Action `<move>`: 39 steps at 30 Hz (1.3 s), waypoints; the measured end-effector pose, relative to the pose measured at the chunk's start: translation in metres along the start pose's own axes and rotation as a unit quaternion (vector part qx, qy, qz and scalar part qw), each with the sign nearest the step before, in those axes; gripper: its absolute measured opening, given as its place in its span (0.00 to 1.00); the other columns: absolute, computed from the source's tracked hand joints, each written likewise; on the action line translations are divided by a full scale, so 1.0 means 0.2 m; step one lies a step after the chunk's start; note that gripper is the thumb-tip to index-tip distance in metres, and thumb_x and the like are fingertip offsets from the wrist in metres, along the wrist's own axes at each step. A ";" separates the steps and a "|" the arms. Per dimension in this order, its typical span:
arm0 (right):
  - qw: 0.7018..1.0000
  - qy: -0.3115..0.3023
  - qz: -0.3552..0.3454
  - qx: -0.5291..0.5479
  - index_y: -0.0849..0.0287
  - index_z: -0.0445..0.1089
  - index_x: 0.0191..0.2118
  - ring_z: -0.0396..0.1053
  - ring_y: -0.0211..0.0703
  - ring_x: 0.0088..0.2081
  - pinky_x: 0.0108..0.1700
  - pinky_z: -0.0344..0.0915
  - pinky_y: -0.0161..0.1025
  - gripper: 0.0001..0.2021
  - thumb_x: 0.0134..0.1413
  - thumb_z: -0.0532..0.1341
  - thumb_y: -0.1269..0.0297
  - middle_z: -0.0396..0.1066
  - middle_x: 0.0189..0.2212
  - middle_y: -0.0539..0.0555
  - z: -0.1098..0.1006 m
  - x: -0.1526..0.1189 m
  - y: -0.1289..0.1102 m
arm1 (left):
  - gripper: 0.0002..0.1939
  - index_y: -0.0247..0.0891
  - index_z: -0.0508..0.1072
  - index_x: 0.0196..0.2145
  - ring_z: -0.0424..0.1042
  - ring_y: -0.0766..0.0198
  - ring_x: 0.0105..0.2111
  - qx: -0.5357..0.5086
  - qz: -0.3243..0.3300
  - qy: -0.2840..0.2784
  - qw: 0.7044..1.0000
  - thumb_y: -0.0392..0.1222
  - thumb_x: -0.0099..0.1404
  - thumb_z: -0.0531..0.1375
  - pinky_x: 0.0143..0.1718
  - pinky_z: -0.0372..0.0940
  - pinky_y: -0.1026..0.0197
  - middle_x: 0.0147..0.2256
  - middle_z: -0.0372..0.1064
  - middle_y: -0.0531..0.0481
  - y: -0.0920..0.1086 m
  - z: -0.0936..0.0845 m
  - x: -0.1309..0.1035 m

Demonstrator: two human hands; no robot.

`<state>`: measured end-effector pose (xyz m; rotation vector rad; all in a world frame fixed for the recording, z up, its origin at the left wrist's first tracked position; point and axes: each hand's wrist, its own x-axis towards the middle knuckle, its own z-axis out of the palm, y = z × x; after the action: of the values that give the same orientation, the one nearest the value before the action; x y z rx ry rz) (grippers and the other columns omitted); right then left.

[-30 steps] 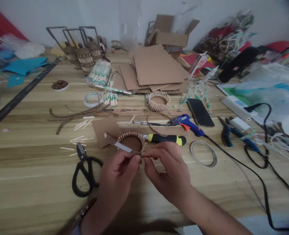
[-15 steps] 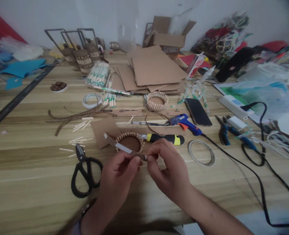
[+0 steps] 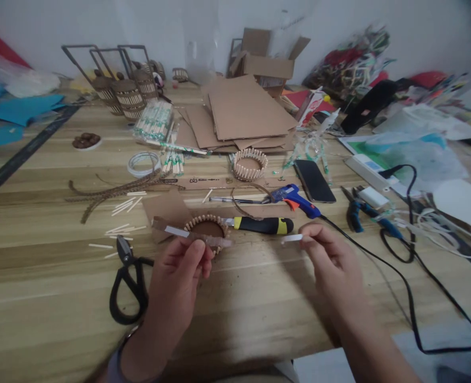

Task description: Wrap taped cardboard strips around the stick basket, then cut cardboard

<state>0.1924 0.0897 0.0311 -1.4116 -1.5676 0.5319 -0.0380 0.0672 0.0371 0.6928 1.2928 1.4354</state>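
Note:
A brown strip [image 3: 198, 235] with a white patch is pinched in my left hand [image 3: 179, 271], above a ring of short wooden sticks [image 3: 207, 226] on the table. My right hand [image 3: 331, 260], well apart on the right, holds a small white strip [image 3: 292, 238] between thumb and fingertips. Black-handled scissors [image 3: 129, 282] lie just left of my left hand. Beyond my hands are a black and yellow utility knife [image 3: 263, 225], a blue glue gun [image 3: 293, 199] and a second stick ring [image 3: 250, 164].
Behind lie cardboard sheets [image 3: 251, 109], a phone [image 3: 314, 181] and a tape roll [image 3: 143, 164]. Loose sticks [image 3: 126, 230] are at the left. Blue-handled pliers [image 3: 355, 210] and a black cable [image 3: 395, 282] are at the right. Small lidded barrels [image 3: 127, 98] stand at the back left.
My hands have moved apart. My right hand has gone right, away from the brown strip, with a white strip now showing in its fingers. My left hand has shifted slightly left.

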 end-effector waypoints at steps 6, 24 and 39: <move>0.968 0.049 -0.104 -0.225 0.52 0.67 0.29 0.68 0.45 0.31 0.33 0.61 0.41 0.07 0.59 0.59 0.64 0.71 0.27 0.50 -0.17 0.01 0.09 | 0.15 0.39 0.69 0.22 0.64 0.69 0.19 0.029 0.009 -0.030 0.999 0.50 0.53 0.67 0.18 0.62 0.67 0.20 0.69 0.54 -0.01 0.00 -0.02; 0.948 0.056 -0.200 -0.243 0.54 0.73 0.39 0.73 0.51 0.38 0.42 0.64 0.48 0.08 0.59 0.57 0.70 0.77 0.34 0.55 -0.17 0.13 -0.03 | 0.12 0.38 0.73 0.24 0.65 0.68 0.20 0.147 0.047 -0.117 0.981 0.46 0.61 0.64 0.21 0.61 0.68 0.20 0.69 0.54 -0.07 -0.04 -0.04; 0.955 -0.280 -0.081 0.058 0.55 0.68 0.27 0.69 0.37 0.29 0.32 0.61 0.34 0.06 0.52 0.60 0.73 0.73 0.25 0.45 0.22 0.13 -0.39 | 0.09 0.38 0.74 0.28 0.62 0.69 0.21 0.166 0.086 -0.148 0.971 0.45 0.61 0.62 0.21 0.57 0.69 0.21 0.66 0.56 -0.04 -0.02 -0.05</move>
<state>0.1164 0.1057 0.0827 -1.0787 -2.0375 0.9662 -0.0363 0.0557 0.0309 1.2212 1.2701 1.2012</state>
